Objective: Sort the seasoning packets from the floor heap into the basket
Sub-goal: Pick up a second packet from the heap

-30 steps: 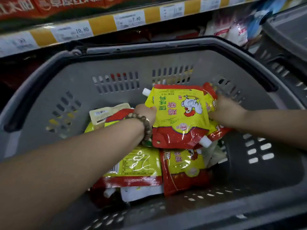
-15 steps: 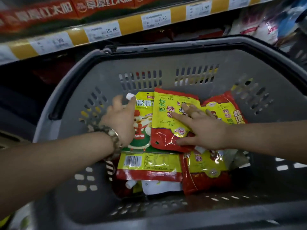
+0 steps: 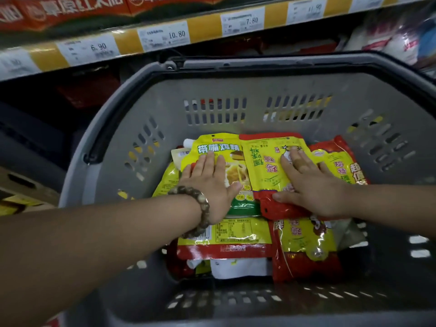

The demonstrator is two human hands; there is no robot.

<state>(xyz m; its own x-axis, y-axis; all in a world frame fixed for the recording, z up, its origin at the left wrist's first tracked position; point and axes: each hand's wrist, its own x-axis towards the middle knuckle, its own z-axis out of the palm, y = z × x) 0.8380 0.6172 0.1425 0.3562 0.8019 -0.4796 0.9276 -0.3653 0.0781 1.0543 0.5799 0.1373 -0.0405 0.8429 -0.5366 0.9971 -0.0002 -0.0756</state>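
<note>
A grey plastic basket (image 3: 236, 90) fills the view and holds several yellow-and-red seasoning packets. My left hand (image 3: 208, 182), with a bead bracelet on the wrist, lies flat on a yellow-and-green packet (image 3: 219, 147) at the back left of the pile. My right hand (image 3: 309, 185) presses with straight fingers on a yellow-and-red packet (image 3: 262, 166) beside it. Another packet (image 3: 339, 161) lies to the right, partly under my right hand. Two more packets (image 3: 236, 239) (image 3: 304, 249) lie nearer to me.
Behind the basket runs a store shelf edge (image 3: 207, 27) with yellow strips and price tags. White bagged goods (image 3: 398, 41) sit at the upper right. A black handle (image 3: 113, 128) lies along the basket's left rim.
My left hand has moved right and come down flat onto the yellow-and-green packet. My right hand stays pressing on the yellow-and-red packet laid in the basket a second ago.
</note>
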